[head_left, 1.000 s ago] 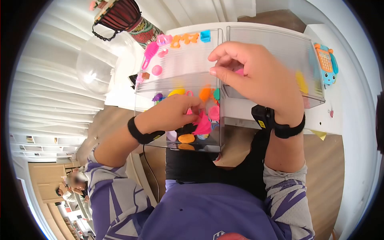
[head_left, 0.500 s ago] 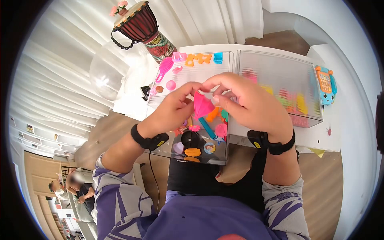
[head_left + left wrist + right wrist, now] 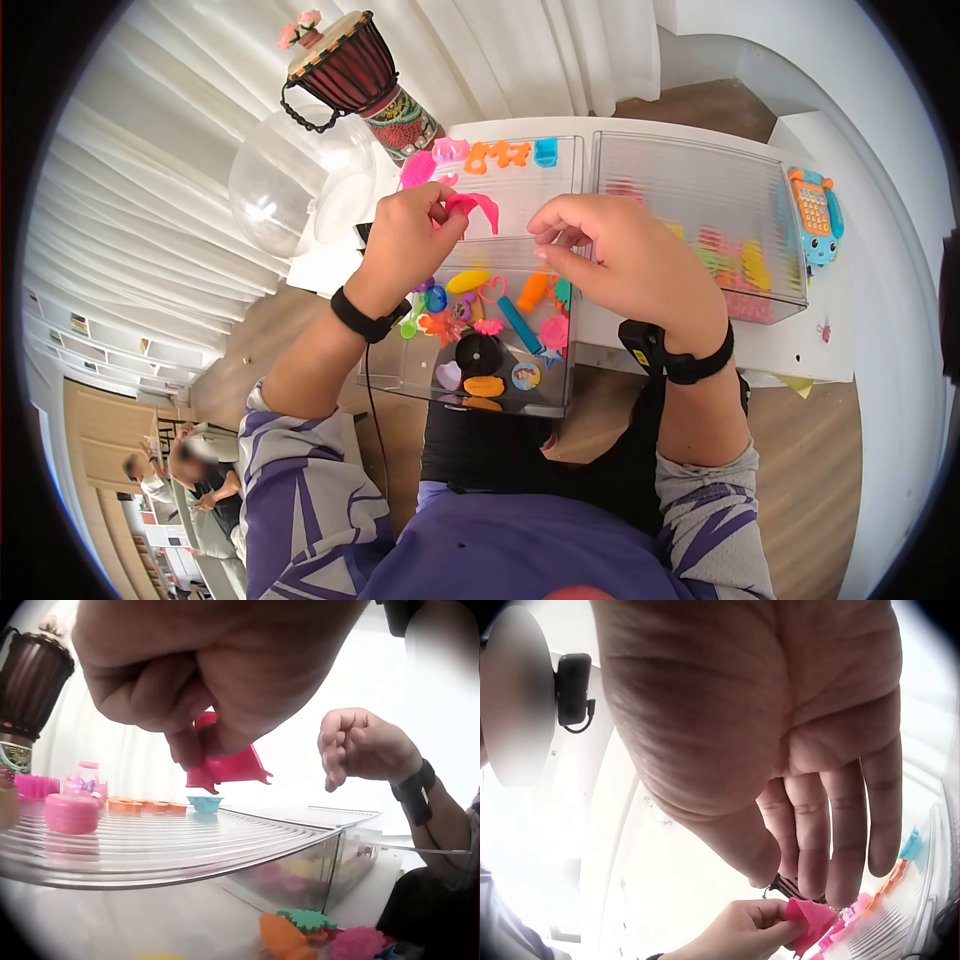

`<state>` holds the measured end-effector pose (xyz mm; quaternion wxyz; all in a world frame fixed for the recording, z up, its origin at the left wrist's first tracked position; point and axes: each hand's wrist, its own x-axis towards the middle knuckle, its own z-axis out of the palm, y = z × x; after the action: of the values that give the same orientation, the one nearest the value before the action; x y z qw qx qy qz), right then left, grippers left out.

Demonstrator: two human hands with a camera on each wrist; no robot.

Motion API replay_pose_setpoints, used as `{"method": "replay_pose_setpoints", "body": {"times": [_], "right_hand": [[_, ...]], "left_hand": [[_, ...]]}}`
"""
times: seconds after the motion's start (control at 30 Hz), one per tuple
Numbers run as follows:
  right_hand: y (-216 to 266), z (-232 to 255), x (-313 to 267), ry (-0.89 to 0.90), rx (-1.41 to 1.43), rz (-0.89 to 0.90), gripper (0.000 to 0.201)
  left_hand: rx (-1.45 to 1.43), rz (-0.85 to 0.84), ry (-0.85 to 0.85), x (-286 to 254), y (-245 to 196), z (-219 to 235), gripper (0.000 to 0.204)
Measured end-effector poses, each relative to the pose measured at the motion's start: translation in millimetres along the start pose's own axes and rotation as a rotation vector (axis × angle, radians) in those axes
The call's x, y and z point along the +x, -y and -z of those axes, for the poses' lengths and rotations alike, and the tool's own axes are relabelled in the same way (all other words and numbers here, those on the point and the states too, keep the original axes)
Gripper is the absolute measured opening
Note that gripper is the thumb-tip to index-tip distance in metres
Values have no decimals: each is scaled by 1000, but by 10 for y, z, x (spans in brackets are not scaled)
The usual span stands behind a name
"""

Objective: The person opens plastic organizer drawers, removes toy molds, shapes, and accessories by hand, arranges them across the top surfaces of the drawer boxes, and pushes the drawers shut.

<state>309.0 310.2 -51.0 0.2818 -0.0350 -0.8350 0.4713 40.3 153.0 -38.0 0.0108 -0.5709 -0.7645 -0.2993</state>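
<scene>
My left hand [image 3: 405,235] pinches a thin, curved pink plastic toy piece [image 3: 485,208] between thumb and fingers, raised above the ribbed transparent lid. In the left wrist view the piece [image 3: 238,766] shows small notches along its lower edge; my fingers hide its upper part. My right hand [image 3: 630,250] hovers to the right of it with loosely bent fingers and holds nothing. Below both hands, an open transparent bin [image 3: 400,375] contains a yellow toy [image 3: 467,281], a teal stick [image 3: 517,325], a black round piece [image 3: 480,353] and several other small toys.
On the lid's back stand a blue cup [image 3: 545,152], orange pieces [image 3: 497,155], a pink toy purse [image 3: 450,150] and a hairbrush [image 3: 418,168]. A second transparent box [image 3: 690,180] sits right, beside a toy phone [image 3: 817,210]. A drum [image 3: 350,65] stands behind left.
My left hand has lifted the pink piece out of the bin and carried it up and left over the lid. Half a second ago both hands were close together around it; now they are apart.
</scene>
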Motion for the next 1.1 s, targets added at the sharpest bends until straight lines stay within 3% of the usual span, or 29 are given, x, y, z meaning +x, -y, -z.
{"method": "replay_pose_setpoints", "body": {"times": [0.6,0.83,0.9,0.97,1.03,1.1], "right_hand": [[-1,103,-18,-18,-1,-78,19],[53,157,-3,17,-27,-193,19],[66,162,3,18,-32,-206,19],[56,138,6,27,-39,-214,18],[5,93,-7,-51,-50,-113,19],[-11,89,-8,-53,-38,-103,19]], "left_hand": [[288,-59,10,86,248,-115,24],[292,9,15,-53,-18,77,29],[305,-143,-10,-59,-62,112,29],[294,-178,-11,-42,-47,106,28],[283,-215,-12,1,10,83,27],[283,-368,-36,30,78,32,22]]}}
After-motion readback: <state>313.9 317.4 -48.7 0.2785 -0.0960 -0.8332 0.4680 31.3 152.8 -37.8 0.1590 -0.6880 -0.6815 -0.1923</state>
